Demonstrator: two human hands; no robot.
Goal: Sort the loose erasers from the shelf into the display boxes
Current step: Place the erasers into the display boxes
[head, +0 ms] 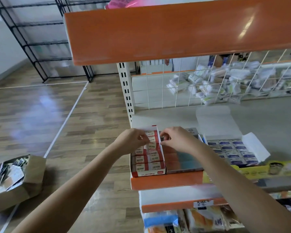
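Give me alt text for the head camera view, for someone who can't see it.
Both hands, left hand and right hand, pinch an eraser above a red display box of red-and-white erasers at the left end of a store shelf. Beside it sit a block of orange and teal items and an open box of blue-labelled erasers.

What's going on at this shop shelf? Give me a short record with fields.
place: shop shelf with orange edge
left hand: pinches an eraser over the red display box
right hand: fingers curled, pinching at the same eraser
red box contents: rows of red-and-white erasers
middle: orange and teal block, unclear what it is
right: open box of blue-and-white erasers
floor: cardboard box of packets
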